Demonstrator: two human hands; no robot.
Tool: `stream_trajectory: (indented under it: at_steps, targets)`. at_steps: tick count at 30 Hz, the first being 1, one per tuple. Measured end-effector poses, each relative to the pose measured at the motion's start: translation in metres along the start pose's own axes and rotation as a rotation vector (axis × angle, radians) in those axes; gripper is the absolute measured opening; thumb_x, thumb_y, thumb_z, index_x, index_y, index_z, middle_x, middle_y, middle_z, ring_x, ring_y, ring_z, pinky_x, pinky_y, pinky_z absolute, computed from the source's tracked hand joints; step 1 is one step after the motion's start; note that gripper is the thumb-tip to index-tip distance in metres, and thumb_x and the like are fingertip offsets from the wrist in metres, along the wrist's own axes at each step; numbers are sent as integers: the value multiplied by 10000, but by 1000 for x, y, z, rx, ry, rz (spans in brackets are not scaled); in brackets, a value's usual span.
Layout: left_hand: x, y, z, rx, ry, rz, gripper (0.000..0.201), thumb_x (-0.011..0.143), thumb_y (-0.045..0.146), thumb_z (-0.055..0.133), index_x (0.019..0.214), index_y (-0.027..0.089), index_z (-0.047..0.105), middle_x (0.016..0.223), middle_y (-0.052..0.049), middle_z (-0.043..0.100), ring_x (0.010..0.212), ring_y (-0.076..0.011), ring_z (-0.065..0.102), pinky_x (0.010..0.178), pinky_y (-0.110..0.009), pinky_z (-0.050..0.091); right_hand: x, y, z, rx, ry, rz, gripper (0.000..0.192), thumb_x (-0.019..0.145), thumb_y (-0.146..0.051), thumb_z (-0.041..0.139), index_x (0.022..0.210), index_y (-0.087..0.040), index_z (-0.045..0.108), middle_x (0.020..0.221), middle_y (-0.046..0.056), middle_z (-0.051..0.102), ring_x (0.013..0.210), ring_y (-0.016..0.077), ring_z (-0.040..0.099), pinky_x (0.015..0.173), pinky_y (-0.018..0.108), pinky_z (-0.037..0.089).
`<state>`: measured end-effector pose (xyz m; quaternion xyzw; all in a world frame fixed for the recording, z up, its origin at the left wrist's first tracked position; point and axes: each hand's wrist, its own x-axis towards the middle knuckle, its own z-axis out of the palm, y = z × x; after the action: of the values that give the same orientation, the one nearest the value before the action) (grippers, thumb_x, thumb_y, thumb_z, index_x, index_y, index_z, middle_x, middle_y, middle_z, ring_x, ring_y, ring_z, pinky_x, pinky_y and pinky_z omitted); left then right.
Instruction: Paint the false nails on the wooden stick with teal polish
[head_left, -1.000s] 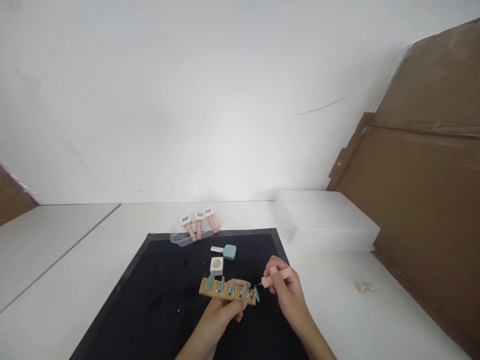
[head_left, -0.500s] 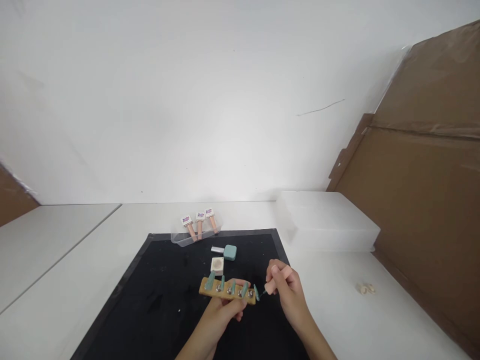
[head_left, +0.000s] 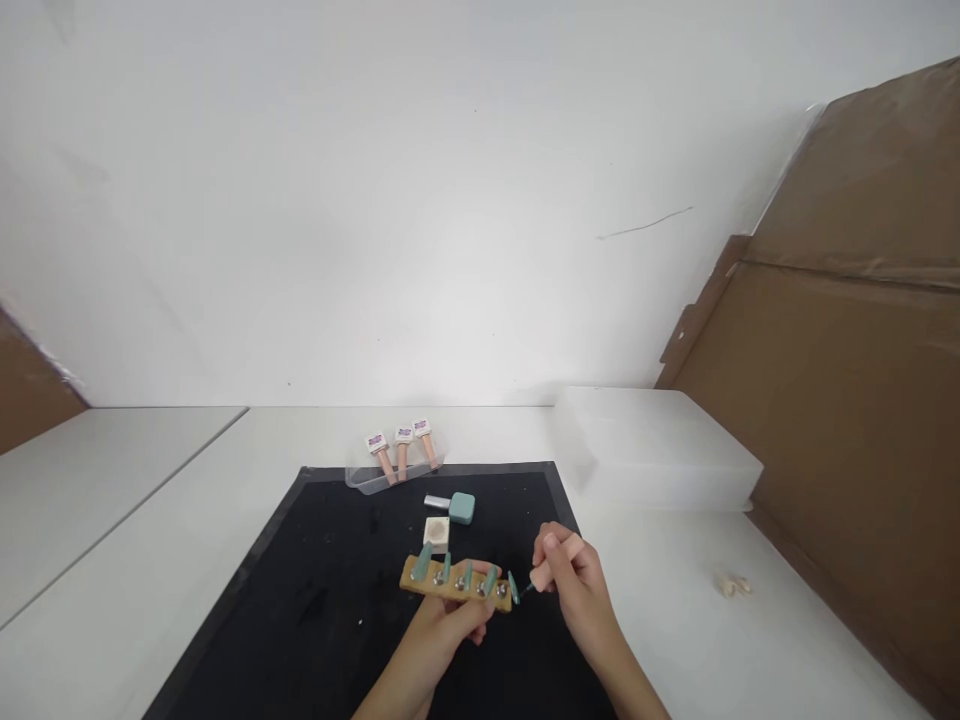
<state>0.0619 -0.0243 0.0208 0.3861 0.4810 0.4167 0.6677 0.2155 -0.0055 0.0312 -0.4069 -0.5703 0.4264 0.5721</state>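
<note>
My left hand [head_left: 457, 620] is closed around a wooden nail display stand [head_left: 454, 583] and holds it above the black mat. Several green false nails [head_left: 422, 560] stand along it on silvery studs. Between the thumb and fingers of my right hand [head_left: 574, 575] is the pink cap of a nail polish brush [head_left: 553, 568]. Its thin tip points left, at or very near the rightmost green nail [head_left: 514, 587]; whether they touch I cannot tell. Just beyond the stand sits a square white polish bottle [head_left: 436, 535]. Behind that lies a green bottle with a silver cap [head_left: 461, 508].
A clear tray [head_left: 369, 483] at the mat's far edge holds three white bottles with pink caps. A translucent white box [head_left: 660, 450] stands at the right, near a cardboard panel [head_left: 847, 330]. Small pale pieces [head_left: 732, 585] lie on the white table. The black mat [head_left: 300, 620] spreads under my hands.
The view has shifted slightly, so everything sits a little lower and to the right. Both hands keep their hold, with the brush tip still by the rightmost nail.
</note>
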Motion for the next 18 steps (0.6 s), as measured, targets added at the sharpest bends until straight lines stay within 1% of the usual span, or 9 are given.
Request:
stream_trajectory:
  at_steps: [7, 12, 18]
  targets:
    - [3, -4, -1, 9, -48, 8, 309, 562, 249, 660, 842, 139, 589, 514, 57, 519, 450, -69, 411, 488, -221, 341, -1, 1, 0, 52, 50, 6, 511, 864, -407, 431, 416, -162, 423, 561, -9, 434, 476, 93, 380, 446, 223, 283]
    - [7, -11, -4, 0, -60, 21, 306, 562, 249, 662, 836, 137, 583, 535, 50, 539, 427, -58, 400, 470, -217, 340, 0, 4, 1, 134, 91, 69, 422, 844, -451, 449, 528, -173, 477, 494, -41, 390, 434, 87, 323, 422, 213, 268]
    - [8, -14, -6, -10, -52, 17, 319, 559, 256, 667, 845, 139, 588, 579, 33, 573, 436, -57, 411, 474, -218, 348, 0, 5, 3, 155, 141, 116, 438, 822, -497, 457, 529, -172, 474, 478, -45, 379, 420, 82, 312, 409, 209, 263]
